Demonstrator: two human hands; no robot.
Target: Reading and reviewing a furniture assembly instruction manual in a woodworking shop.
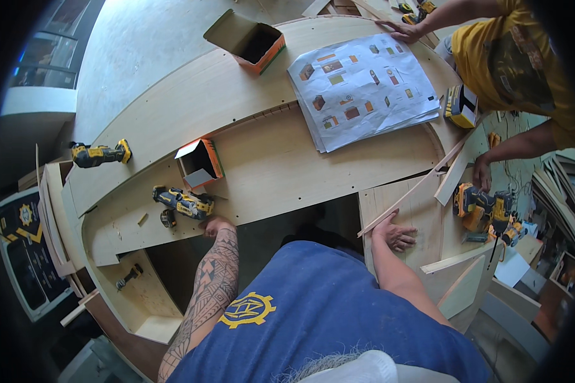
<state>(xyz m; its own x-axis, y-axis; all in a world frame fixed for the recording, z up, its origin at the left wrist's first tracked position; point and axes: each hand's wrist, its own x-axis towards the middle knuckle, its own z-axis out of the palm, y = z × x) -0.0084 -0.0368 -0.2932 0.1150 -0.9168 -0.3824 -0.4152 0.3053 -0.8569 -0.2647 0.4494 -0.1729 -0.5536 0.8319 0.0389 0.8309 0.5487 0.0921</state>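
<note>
My left hand (217,225) rests at the inner edge of a curved plywood counter (262,172), right beside a yellow and black cordless power tool (184,202). Its fingers are too hidden to show whether they grip anything. A small dark round item (167,219) lies next to that tool. My right hand (399,233) is open, fingers spread on a light wooden panel (406,198). Its wrist is close to the lower end of a long thin wood strip (415,186), which slants up to the right.
Printed sheets (364,89) cover part of the counter. Two orange boxes (265,56) (212,159) stand open. Another power tool (99,154) lies left. A co-worker in a yellow shirt (511,57) stands right, one hand (402,30) on the counter, near more power tools (485,207).
</note>
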